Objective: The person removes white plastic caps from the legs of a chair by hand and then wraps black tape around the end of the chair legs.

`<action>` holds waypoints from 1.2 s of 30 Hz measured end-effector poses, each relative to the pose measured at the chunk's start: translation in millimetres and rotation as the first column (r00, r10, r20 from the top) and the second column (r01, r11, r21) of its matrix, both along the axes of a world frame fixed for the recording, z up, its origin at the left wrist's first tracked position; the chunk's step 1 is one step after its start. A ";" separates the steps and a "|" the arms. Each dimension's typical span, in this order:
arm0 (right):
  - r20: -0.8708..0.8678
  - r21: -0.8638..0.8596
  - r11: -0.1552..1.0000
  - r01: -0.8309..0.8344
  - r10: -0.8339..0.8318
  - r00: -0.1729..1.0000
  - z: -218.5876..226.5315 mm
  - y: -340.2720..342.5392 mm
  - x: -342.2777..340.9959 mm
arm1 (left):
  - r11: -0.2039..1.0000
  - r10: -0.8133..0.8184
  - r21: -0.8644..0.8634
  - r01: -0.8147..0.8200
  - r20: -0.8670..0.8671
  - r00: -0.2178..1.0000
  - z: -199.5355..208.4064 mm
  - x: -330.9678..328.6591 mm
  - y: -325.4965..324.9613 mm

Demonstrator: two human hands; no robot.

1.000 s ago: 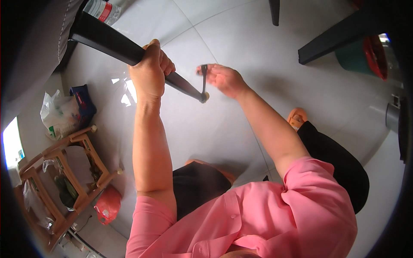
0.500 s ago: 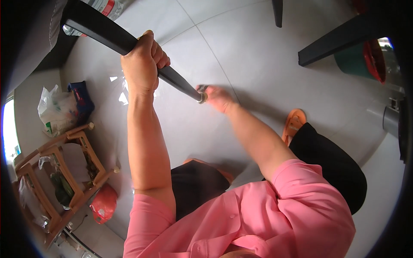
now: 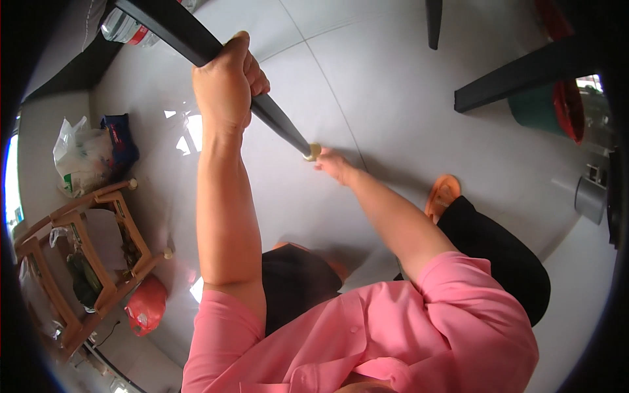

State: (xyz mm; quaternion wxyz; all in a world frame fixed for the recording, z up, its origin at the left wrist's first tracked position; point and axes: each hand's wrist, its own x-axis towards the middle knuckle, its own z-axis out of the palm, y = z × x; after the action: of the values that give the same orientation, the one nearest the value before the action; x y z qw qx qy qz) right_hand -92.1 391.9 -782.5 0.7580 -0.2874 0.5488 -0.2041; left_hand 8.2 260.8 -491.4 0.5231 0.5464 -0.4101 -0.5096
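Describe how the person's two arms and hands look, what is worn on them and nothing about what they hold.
Both forearms are bare from the elbows down. The left hand and right hand wear no gloves, and no rings, watch or bracelet show. Short pink fabric sleeves of a buttoned shirt cover the upper arms, ending near the elbows.

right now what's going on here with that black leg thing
A person in a pink shirt grips a black tapered furniture leg around its middle with the left hand, holding it slanted above a pale tiled floor. The right hand is at the leg's narrow lower end, fingers on the small pale foot cap. A wooden rack, plastic bags and an orange sandal sit around.
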 end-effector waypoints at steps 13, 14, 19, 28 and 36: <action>-0.052 -0.091 0.993 -0.077 0.073 0.996 57.5 -25.9 -22.8 | 1.000 -0.025 0.011 0.025 0.006 1.000 -1.5 11.9 0.6; -0.078 -0.142 0.990 0.009 -0.020 0.997 60.5 -23.2 -17.0 | 1.000 -0.030 -0.005 0.030 0.010 1.000 -0.3 11.7 0.6; -0.641 -0.270 0.898 -0.347 0.102 0.761 85.7 -28.9 -8.8 | 0.999 -0.028 -0.040 0.032 0.093 0.995 -5.5 14.3 2.5; 0.307 0.174 0.955 0.241 -0.285 0.908 71.8 6.8 -8.8 | 0.999 0.025 0.022 -0.025 0.001 1.000 0.8 9.7 0.2; 0.290 0.040 0.976 0.212 -0.214 0.933 72.4 -2.0 7.3 | 0.998 0.012 0.063 -0.005 -0.103 0.995 3.4 10.9 -1.9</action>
State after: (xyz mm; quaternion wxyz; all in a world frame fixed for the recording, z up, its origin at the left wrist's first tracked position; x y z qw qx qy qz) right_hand -84.8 389.8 -710.2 0.8053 -0.1899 0.4594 -0.3231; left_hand 19.1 258.8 -487.9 0.5282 0.5374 -0.3639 -0.5476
